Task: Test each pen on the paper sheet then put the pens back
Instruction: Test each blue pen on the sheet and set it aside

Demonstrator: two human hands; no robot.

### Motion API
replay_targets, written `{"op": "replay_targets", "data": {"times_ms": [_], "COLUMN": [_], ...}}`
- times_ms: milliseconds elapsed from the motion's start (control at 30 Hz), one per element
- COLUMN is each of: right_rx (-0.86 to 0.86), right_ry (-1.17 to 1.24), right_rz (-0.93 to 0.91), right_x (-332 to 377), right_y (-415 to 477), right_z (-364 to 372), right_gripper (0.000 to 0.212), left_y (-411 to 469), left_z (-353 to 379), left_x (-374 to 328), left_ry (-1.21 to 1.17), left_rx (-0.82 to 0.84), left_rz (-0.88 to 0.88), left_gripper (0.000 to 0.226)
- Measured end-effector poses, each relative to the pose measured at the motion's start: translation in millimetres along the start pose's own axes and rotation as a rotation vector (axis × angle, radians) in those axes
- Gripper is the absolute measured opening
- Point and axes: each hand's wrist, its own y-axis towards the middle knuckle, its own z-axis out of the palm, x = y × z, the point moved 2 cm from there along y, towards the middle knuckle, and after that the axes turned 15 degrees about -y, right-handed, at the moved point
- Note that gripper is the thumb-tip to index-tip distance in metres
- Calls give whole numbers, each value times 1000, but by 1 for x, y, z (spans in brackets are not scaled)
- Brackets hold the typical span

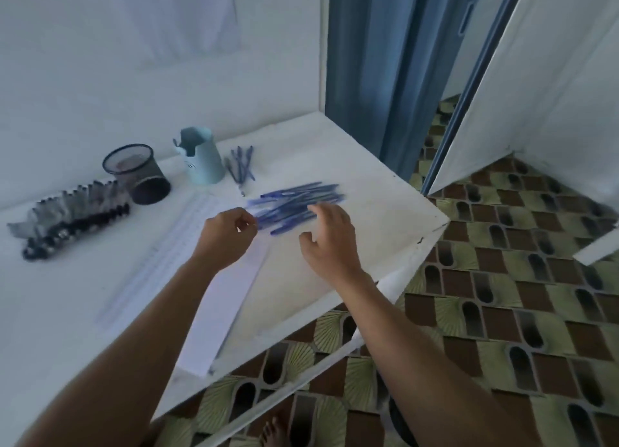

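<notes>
While the heap of slim blue plastic pens point(294, 205) lies on the white bench point(375, 185), right of the white lined paper sheet point(187, 245), your right hand point(330, 242) hovers spread, empty; left hand point(226, 237) curled at heap's left end, pinch unclear. Pens likely light, stiff, rolling: pinch one mid-barrel.

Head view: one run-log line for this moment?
left hand: curled at pen pile edge, grip unclear | right hand: open over pen pile | paper sheet: beside pile
</notes>
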Motion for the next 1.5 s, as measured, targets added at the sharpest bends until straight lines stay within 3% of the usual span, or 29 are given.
{"op": "replay_targets", "data": {"times_ms": [300, 500, 800, 967, 1100, 1300, 1500], "right_rx": [14, 108, 85, 98, 105, 99, 80], "right_ry": [-259, -379, -443, -462, -449, -406, -390], "right_rz": [112, 158, 172, 167, 172, 187, 145], "right_x": [26, 23, 16, 11, 6, 3, 16], "right_y": [52, 57, 57, 60, 63, 66, 59], "right_z": [42, 57, 66, 69, 65, 62, 59], "right_gripper": [59, 59, 66, 58, 58, 57, 62], "left_y": [68, 97, 125, 129, 121, 108, 94], "left_z": [-14, 4, 21, 21, 12, -24, -47], "left_x": [31, 15, 8, 6, 2, 19, 46], "left_ry": [32, 135, 218, 183, -66, -717, -1244], "left_rx": [41, 87, 178, 160, 59, -269, -386], "left_rz": [202, 338, 92, 150, 209, 44, -87], "left_gripper": [26, 26, 21, 13, 12, 6, 15]}}
